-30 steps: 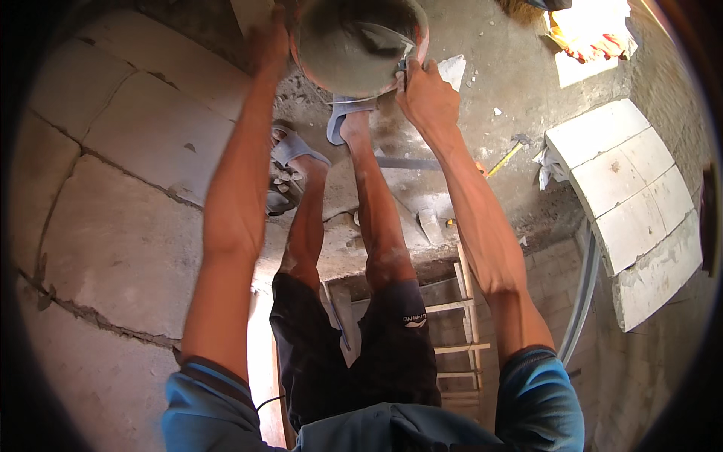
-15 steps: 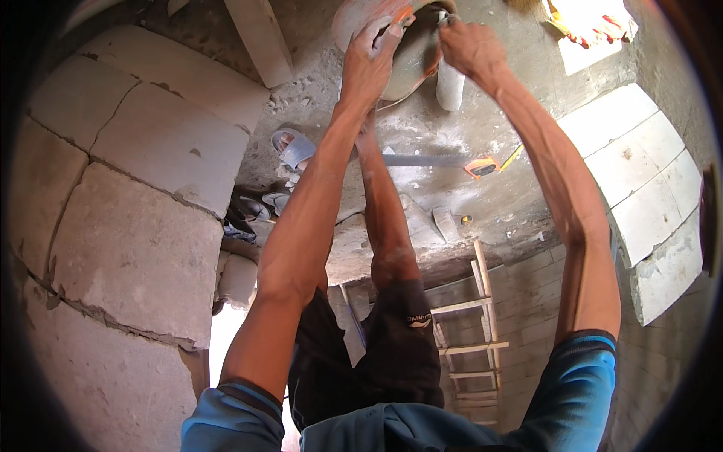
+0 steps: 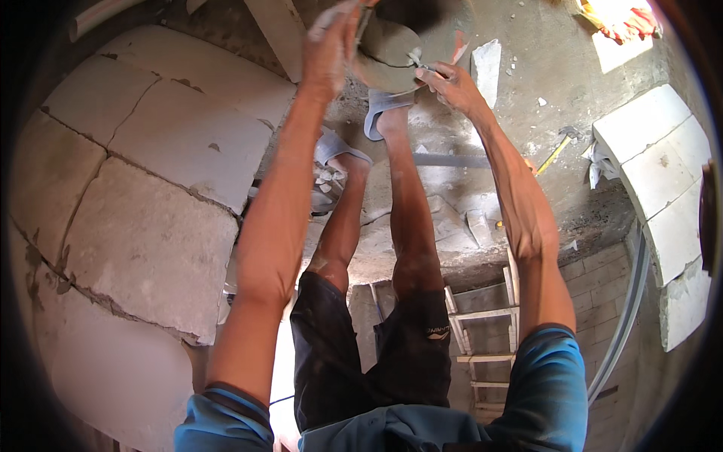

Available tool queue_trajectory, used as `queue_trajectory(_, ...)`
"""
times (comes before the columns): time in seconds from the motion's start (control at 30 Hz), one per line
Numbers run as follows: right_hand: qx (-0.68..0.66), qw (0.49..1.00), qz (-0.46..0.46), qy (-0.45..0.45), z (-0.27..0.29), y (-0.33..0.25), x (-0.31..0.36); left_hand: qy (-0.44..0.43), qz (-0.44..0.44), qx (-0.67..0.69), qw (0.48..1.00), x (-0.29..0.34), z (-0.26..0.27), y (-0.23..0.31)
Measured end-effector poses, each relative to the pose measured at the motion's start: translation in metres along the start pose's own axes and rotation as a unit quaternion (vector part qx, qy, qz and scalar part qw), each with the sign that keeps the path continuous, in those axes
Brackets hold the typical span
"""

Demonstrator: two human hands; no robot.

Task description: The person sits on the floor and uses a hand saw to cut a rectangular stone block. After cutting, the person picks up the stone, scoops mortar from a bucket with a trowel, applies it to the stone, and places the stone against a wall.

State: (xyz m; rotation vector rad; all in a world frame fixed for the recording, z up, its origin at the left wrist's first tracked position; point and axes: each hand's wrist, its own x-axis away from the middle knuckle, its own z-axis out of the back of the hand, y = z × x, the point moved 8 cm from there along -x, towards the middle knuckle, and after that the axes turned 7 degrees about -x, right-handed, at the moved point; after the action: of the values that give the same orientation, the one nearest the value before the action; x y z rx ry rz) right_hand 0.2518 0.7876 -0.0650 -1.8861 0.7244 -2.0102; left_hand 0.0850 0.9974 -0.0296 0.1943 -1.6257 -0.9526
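Observation:
I hold a round pan of wet grey mortar out in front of me, above my feet. My left hand grips its left rim, fingers wrapped over the edge. On the pan's near right edge my right hand is closed, and a small grey piece shows at its fingertips. The pan looks tilted toward the left. Its top is cut off by the picture's edge.
A wall of large white blocks rises at my left, and more white blocks are stacked at the right. I stand in blue sandals on a mortar-smeared ledge beside a yellow-handled hammer. A wooden ladder leans below.
The pan has tipped and shifted between my hands. My left hand went from the pan's far left rim to a higher grip, and my right hand came down onto its near edge.

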Motion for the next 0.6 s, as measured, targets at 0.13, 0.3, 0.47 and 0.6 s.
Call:
queue_trajectory(0.13,-0.073,0.996,0.054,0.015,-0.007,-0.029,0.022,0.174,0.052,-0.089,0.979,-0.066,0.096,-0.006)
queue_trajectory(0.3,-0.052,0.996,0.074,-0.001,-0.012,-0.041,0.054,0.223,0.024,-0.412,0.883,-0.19,0.189,-0.039)
queue_trajectory(0.47,-0.104,0.994,0.001,-0.018,-0.012,-0.026,0.043,0.136,0.013,-0.48,0.867,-0.219,0.18,-0.035)
queue_trajectory(0.6,-0.108,0.994,0.0,-0.014,-0.008,-0.03,0.055,0.139,-0.023,-0.43,0.892,-0.195,0.173,-0.024)
